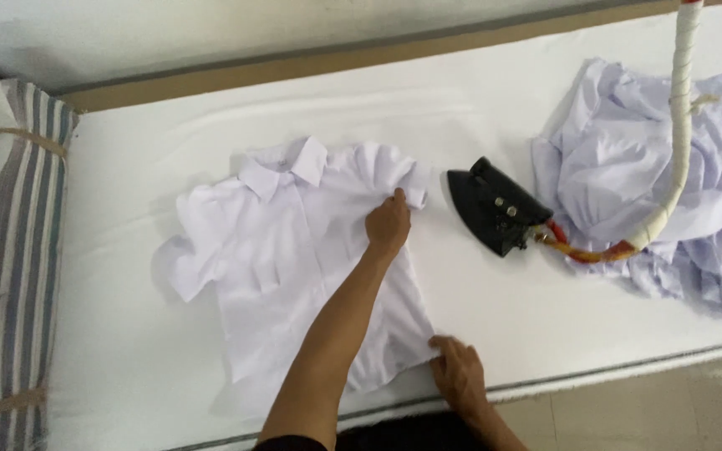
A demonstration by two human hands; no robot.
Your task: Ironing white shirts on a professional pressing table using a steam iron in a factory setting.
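A: Looking down, you see the big white table (545,326) first. It's padded and soft-looking, w/ a flat cloth top.

B: What's on it?

A: Your white shirt (294,276) lies flat in the middle, front side up. Its long way runs from the collar (282,167) at the far side down to the hem near you. Thin, smooth cloth, a bit wrinkly, short puffy sleeves.

B: Where are your hands?

A: Your left hand (388,224) is up at the shirt's right shoulder. Fingers are pinched together on a fold of cloth by the sleeve. Your right hand (459,372) is down at the bottom right corner of the hem, right by the table edge. It lies on the cloth, fingers mostly together; can't tell if they pinch it or just press.

B: So which way does the shirt go from your fingers?

A: Mostly to the left of both hands. Both hands sit on the shirt's right edge, one far, one near, so that edge runs betw. them.

B: Other stuff?

A: Pile of crumpled pale shirts (670,184) at the far right, soft and lumpy. A wrapped hose (680,108) hangs down over it, white tape, curving to red & yellow at the end. It joins a black iron (495,209), hard, pointy, just beside your left hand but not touching. A striped cloth roll (18,250) sits at the left end, tied w/ string.
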